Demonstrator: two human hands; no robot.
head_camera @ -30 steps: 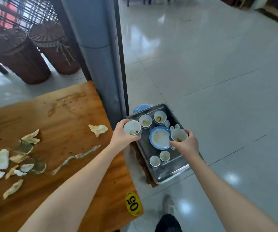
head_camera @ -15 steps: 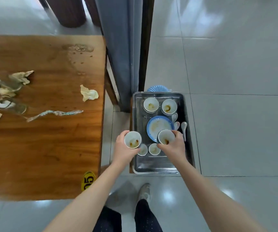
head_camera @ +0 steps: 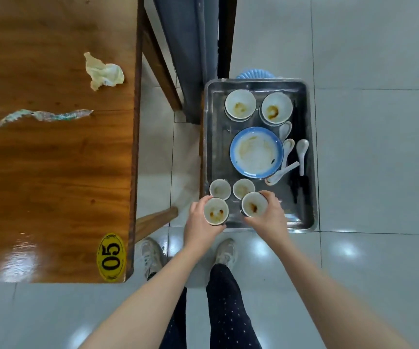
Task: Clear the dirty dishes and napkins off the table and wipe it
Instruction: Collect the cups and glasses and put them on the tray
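My left hand point(head_camera: 198, 222) grips a dirty white cup point(head_camera: 216, 211) over the near left corner of the metal tray point(head_camera: 304, 217). My right hand point(head_camera: 269, 215) grips a second stained cup point(head_camera: 253, 205) just inside the tray's near edge. The tray holds two small cups point(head_camera: 220, 188), two dirty bowls point(head_camera: 240, 105), a blue-rimmed plate point(head_camera: 256, 152) and several white spoons point(head_camera: 302, 149). On the wooden table point(head_camera: 52, 172) at left lie a crumpled napkin point(head_camera: 104, 71) and a twisted plastic wrapper point(head_camera: 37, 117).
A grey pillar point(head_camera: 188, 46) stands between table and tray. A blue object point(head_camera: 253, 73) pokes out behind the tray. A yellow "05" tag point(head_camera: 111, 258) marks the table's near corner. My feet point(head_camera: 153, 255) stand on the pale tiled floor below the tray.
The view has tilted down and closer. Both hands have moved the cups toward the tray's near end, lower over it.
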